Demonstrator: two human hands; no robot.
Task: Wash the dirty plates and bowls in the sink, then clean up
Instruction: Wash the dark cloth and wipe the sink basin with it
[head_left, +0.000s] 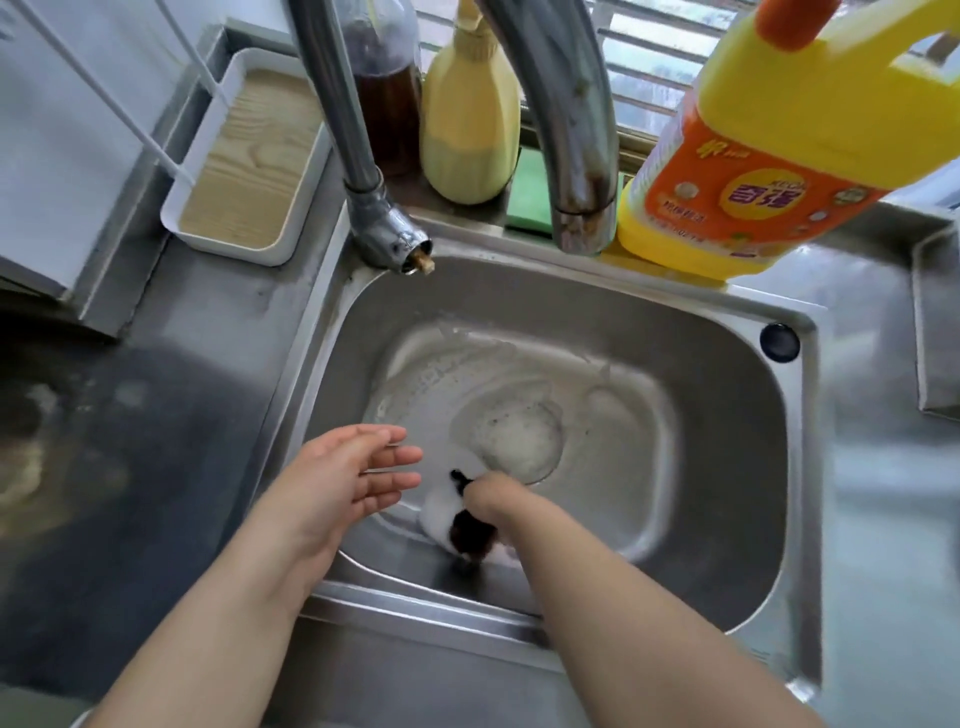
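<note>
Down in the sink (701, 364), right grip (485, 496) clutches a foamy cloth (441, 512) — left grip (343, 483) spread beside it

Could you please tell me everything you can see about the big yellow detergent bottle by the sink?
The detergent bottle is a large yellow plastic jug with a moulded handle at its top and an orange cap. An orange label covers its front, with a yellow oval bearing red characters. It stands on the steel ledge behind the sink, at the back right, just right of the tap's base, and looks tilted in this wide-angle view. Neither hand touches it. The fill level cannot be seen.
</note>
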